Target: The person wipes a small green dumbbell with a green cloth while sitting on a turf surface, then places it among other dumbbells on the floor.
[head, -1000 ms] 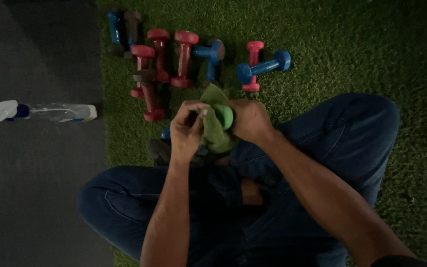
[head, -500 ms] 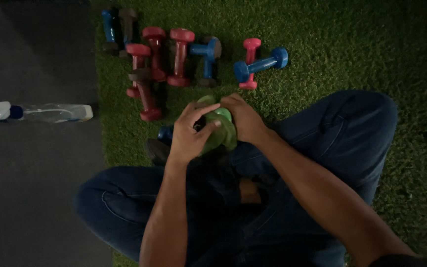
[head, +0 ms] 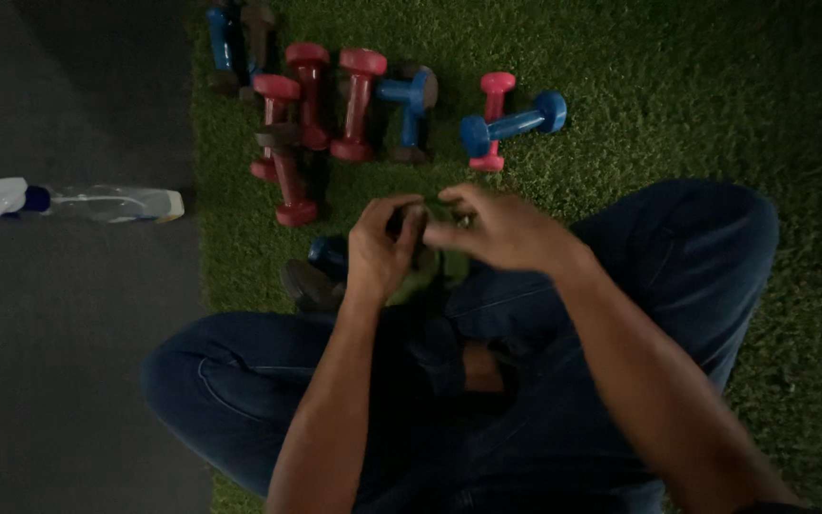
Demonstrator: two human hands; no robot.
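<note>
- Head view: green object mostly hidden behind both hands, blurred, kind unclear; held above the lap, over the green turf
- Left hand curled round it, fingers bent; right hand gripping its top from the other side
- Dark dumbbell half covered beneath; blue dumbbell beyond; spray bottle cut off at left edge

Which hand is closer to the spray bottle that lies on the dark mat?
Left. The left hand is nearer the spray bottle, though clearly apart from it, over the grass. The right hand is farther away, on the left hand's other side.
</note>
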